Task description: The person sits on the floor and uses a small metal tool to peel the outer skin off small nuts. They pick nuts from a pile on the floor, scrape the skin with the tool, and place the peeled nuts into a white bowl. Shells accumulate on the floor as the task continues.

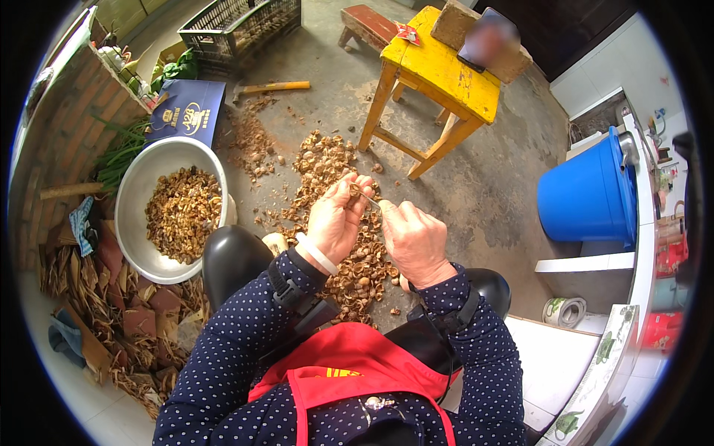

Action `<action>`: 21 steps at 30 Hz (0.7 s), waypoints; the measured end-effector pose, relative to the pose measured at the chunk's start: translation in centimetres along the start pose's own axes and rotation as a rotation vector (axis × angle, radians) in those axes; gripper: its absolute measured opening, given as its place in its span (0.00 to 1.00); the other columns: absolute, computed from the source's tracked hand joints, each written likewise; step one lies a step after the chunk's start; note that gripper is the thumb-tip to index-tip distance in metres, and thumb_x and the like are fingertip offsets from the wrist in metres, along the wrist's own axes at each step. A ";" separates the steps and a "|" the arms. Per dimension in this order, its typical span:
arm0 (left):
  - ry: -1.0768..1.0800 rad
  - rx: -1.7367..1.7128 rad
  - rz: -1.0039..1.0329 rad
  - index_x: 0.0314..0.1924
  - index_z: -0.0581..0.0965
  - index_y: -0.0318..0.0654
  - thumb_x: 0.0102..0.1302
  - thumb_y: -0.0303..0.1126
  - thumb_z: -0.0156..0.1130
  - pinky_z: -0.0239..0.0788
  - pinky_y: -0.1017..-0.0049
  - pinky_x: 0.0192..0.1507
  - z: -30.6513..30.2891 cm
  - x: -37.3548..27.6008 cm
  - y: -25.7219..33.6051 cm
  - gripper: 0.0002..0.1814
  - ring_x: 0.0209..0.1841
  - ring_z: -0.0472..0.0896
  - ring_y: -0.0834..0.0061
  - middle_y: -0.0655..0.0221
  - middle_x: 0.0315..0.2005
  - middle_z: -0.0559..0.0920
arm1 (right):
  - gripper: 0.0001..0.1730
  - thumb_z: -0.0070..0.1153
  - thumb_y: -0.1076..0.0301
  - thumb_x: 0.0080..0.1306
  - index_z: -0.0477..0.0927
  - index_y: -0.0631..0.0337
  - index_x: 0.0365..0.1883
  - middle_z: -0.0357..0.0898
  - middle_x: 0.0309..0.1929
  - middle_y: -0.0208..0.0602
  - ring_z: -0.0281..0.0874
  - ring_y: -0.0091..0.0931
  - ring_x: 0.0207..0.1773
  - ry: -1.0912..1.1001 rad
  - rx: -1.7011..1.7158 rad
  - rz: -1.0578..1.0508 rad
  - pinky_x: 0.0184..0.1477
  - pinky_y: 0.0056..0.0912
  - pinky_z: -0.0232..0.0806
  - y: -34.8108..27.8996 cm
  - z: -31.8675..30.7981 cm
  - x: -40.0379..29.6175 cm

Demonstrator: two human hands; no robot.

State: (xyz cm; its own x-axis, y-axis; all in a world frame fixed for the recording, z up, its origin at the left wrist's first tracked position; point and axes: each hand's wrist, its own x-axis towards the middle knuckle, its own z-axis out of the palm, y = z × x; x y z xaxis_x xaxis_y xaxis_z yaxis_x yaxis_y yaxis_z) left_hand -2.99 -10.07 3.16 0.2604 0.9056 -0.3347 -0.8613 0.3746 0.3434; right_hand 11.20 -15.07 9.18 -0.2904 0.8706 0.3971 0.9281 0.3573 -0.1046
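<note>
My left hand holds a piece of cracked walnut between thumb and fingers, palm turned up. My right hand grips a thin metal pick, its tip at the walnut piece; its handle is hidden in my fist. Beneath both hands, a long heap of walnut shells lies on the concrete floor. Left of my knee, a large metal basin holds many walnut kernels. A hammer with a yellow handle lies on the floor beyond the basin, near scattered shell crumbs.
A yellow wooden stool bearing a brick and a phone stands ahead, beside a low red bench. A black plastic crate is at the back left. A blue bucket stands right; dry husks and cardboard lie left.
</note>
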 end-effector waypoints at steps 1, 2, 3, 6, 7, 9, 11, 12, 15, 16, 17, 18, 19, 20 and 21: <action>-0.024 0.005 -0.011 0.56 0.72 0.27 0.76 0.30 0.53 0.74 0.71 0.63 0.0 0.0 0.0 0.15 0.57 0.78 0.68 0.58 0.51 0.79 | 0.13 0.60 0.69 0.59 0.80 0.57 0.44 0.73 0.28 0.31 0.80 0.29 0.31 0.000 -0.009 0.008 0.31 0.31 0.72 0.0 0.1 0.0; -0.014 0.017 -0.034 0.56 0.72 0.27 0.76 0.30 0.53 0.74 0.71 0.63 0.0 0.0 0.0 0.15 0.57 0.78 0.68 0.58 0.51 0.79 | 0.13 0.59 0.69 0.59 0.80 0.57 0.44 0.73 0.28 0.31 0.80 0.29 0.31 -0.001 -0.014 0.017 0.31 0.31 0.72 0.0 0.2 0.1; -0.029 0.013 -0.031 0.55 0.72 0.27 0.77 0.30 0.52 0.74 0.71 0.62 0.1 -0.1 0.0 0.14 0.56 0.79 0.68 0.58 0.50 0.79 | 0.13 0.59 0.69 0.59 0.80 0.57 0.43 0.73 0.28 0.31 0.80 0.29 0.31 -0.002 -0.020 0.027 0.31 0.31 0.72 0.0 0.2 0.1; 0.006 0.017 -0.043 0.52 0.74 0.28 0.77 0.29 0.51 0.75 0.72 0.60 0.3 -0.2 -0.2 0.12 0.54 0.80 0.67 0.58 0.47 0.80 | 0.13 0.59 0.70 0.59 0.80 0.57 0.44 0.73 0.28 0.31 0.81 0.29 0.31 -0.019 -0.024 0.038 0.31 0.31 0.72 0.0 0.2 0.0; 0.001 0.019 -0.040 0.51 0.74 0.28 0.77 0.29 0.51 0.75 0.72 0.59 0.3 -0.2 -0.2 0.11 0.54 0.80 0.68 0.59 0.47 0.80 | 0.13 0.59 0.70 0.59 0.80 0.57 0.44 0.73 0.28 0.31 0.81 0.29 0.31 -0.014 -0.027 0.040 0.31 0.31 0.72 0.0 0.1 0.0; -0.006 0.034 -0.028 0.51 0.75 0.28 0.77 0.29 0.51 0.75 0.73 0.59 0.3 -0.2 -0.2 0.11 0.54 0.79 0.68 0.60 0.47 0.80 | 0.13 0.59 0.70 0.59 0.80 0.57 0.44 0.74 0.29 0.31 0.81 0.29 0.31 -0.004 -0.034 0.045 0.31 0.31 0.73 0.1 0.0 0.0; -0.017 0.053 -0.009 0.51 0.75 0.29 0.77 0.29 0.51 0.75 0.74 0.58 0.2 -0.3 -0.4 0.11 0.54 0.79 0.69 0.61 0.48 0.80 | 0.14 0.59 0.70 0.59 0.81 0.57 0.45 0.74 0.29 0.31 0.81 0.29 0.31 -0.005 -0.031 0.042 0.32 0.31 0.73 0.2 0.0 0.1; -0.029 0.066 -0.005 0.52 0.75 0.29 0.77 0.29 0.52 0.75 0.74 0.59 0.0 -0.3 -0.4 0.11 0.55 0.79 0.70 0.62 0.48 0.80 | 0.14 0.59 0.70 0.59 0.81 0.57 0.45 0.74 0.29 0.31 0.81 0.29 0.31 -0.006 -0.030 0.041 0.32 0.31 0.73 0.2 0.0 0.1; -0.081 0.087 0.012 0.53 0.76 0.30 0.77 0.30 0.52 0.75 0.75 0.60 -0.3 -0.3 -0.6 0.12 0.55 0.79 0.72 0.63 0.49 0.81 | 0.12 0.58 0.70 0.59 0.80 0.57 0.42 0.74 0.29 0.31 0.81 0.29 0.32 -0.010 -0.036 0.041 0.32 0.31 0.73 0.2 -0.1 0.1; -0.089 0.094 0.021 0.53 0.76 0.31 0.77 0.31 0.52 0.75 0.75 0.59 -0.4 -0.3 -0.7 0.12 0.55 0.79 0.72 0.64 0.49 0.81 | 0.10 0.58 0.70 0.59 0.80 0.57 0.41 0.75 0.29 0.31 0.81 0.29 0.32 -0.021 -0.048 0.041 0.32 0.31 0.73 0.2 -0.2 0.1; -0.079 0.108 0.021 0.53 0.77 0.31 0.77 0.31 0.52 0.75 0.75 0.59 -0.4 -0.3 -0.8 0.12 0.55 0.80 0.73 0.64 0.49 0.81 | 0.09 0.58 0.70 0.59 0.79 0.57 0.39 0.75 0.29 0.31 0.81 0.29 0.31 -0.035 -0.058 0.043 0.31 0.31 0.73 0.1 -0.2 0.1; -0.084 0.120 0.044 0.52 0.77 0.31 0.77 0.31 0.52 0.75 0.75 0.59 -0.4 -0.3 -0.9 0.12 0.55 0.80 0.73 0.63 0.49 0.81 | 0.08 0.58 0.71 0.59 0.79 0.57 0.38 0.75 0.29 0.31 0.81 0.29 0.31 -0.048 -0.066 0.042 0.31 0.31 0.73 0.2 -0.3 0.1; -0.071 0.139 0.059 0.52 0.77 0.31 0.77 0.31 0.52 0.75 0.75 0.59 -0.4 -0.4 -1.1 0.12 0.55 0.80 0.73 0.63 0.49 0.81 | 0.07 0.58 0.70 0.59 0.78 0.56 0.37 0.75 0.29 0.31 0.82 0.29 0.31 -0.055 -0.060 0.047 0.31 0.31 0.73 0.2 -0.4 0.1; -0.053 0.162 0.072 0.52 0.77 0.31 0.77 0.31 0.52 0.75 0.75 0.59 -0.4 -0.4 -1.2 0.12 0.55 0.80 0.73 0.63 0.49 0.81 | 0.06 0.58 0.70 0.59 0.78 0.56 0.36 0.75 0.28 0.32 0.82 0.29 0.31 -0.061 -0.052 0.051 0.31 0.32 0.73 0.2 -0.4 0.1; -0.055 0.173 0.077 0.52 0.77 0.31 0.77 0.31 0.52 0.75 0.75 0.59 -0.3 -0.5 -1.3 0.12 0.54 0.80 0.73 0.63 0.49 0.81 | 0.05 0.58 0.70 0.59 0.77 0.56 0.35 0.76 0.28 0.32 0.82 0.30 0.31 -0.062 -0.045 0.050 0.30 0.32 0.73 0.2 -0.4 0.2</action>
State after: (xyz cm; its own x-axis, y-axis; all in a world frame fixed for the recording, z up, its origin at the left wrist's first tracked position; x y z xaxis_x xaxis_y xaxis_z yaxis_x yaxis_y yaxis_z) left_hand -2.13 -11.10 2.57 0.2238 0.9407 -0.2549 -0.7930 0.3278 0.5135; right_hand 11.48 -15.00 9.62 -0.2555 0.9068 0.3353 0.9510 0.2982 -0.0816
